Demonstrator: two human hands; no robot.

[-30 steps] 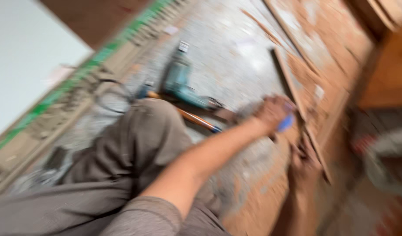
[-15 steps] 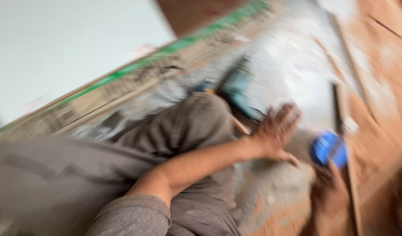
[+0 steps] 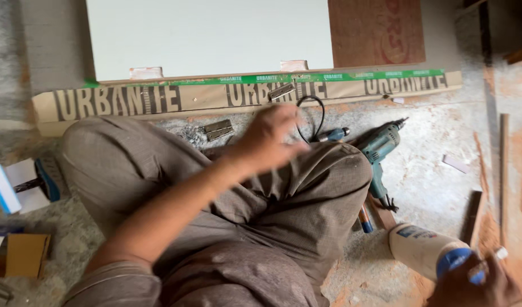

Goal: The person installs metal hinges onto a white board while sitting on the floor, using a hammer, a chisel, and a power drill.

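Note:
I sit cross-legged on a dusty floor. My left hand [image 3: 269, 139] hovers blurred above my knees with fingers spread and nothing in it. Just beyond it lie a metal hinge [image 3: 218, 129], a second hinge [image 3: 281, 91] on a long paper-wrapped strip [image 3: 159, 101], and a black cable loop [image 3: 312, 116]. My right hand [image 3: 474, 287], at the bottom right corner, grips a white glue bottle [image 3: 417, 247] by its blue cap end [image 3: 451, 260]; the bottle lies tilted just above the floor.
A teal power drill [image 3: 380, 149] lies right of my knee, a blue-handled screwdriver [image 3: 335, 135] beside it. A white board [image 3: 210, 37] leans behind the strip. Thin wood strips [image 3: 502, 165] lie at the right. A cardboard box [image 3: 25, 253] and a blue-and-white tool [image 3: 2, 187] sit at the left.
The view swung left and steadied. My left hand left the floor near the drill and rose toward the hinges. My right hand still holds the bottle, now at the lower right.

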